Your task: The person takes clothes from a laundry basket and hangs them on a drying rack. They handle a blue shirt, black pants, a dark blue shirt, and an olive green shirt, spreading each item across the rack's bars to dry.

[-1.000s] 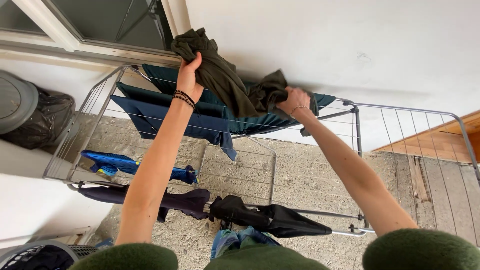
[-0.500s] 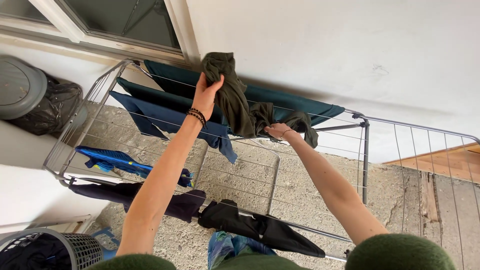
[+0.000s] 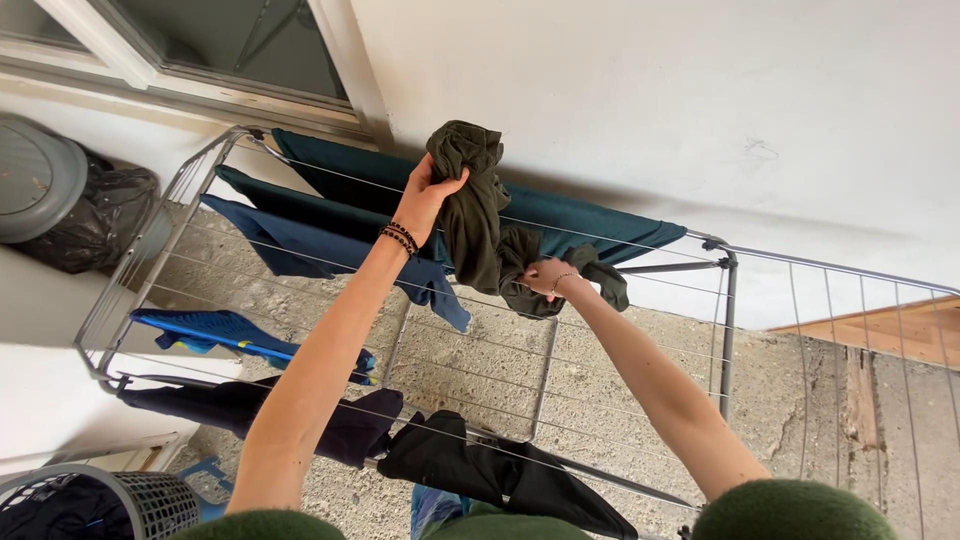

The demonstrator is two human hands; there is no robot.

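My left hand [image 3: 432,188] grips the top of a dark olive garment [image 3: 476,215], holding it up above a metal drying rack [image 3: 727,320]. My right hand [image 3: 541,275] clutches the lower, bunched part of the same garment just over the rack's wires. Teal cloth [image 3: 580,220] and navy cloth [image 3: 320,245] hang on the rack's far wires behind the garment.
A blue item [image 3: 220,330] and dark garments [image 3: 470,470] hang on the near wires. A grey laundry basket [image 3: 120,500] sits at the lower left, a bin with a black bag [image 3: 70,210] at the left. A white wall [image 3: 650,100] stands behind, wooden boards [image 3: 900,400] lie right.
My hands have drawn closer together and lower over the rack. The olive garment now hangs more vertically, bunched between them, and my right hand has dropped toward the wires.
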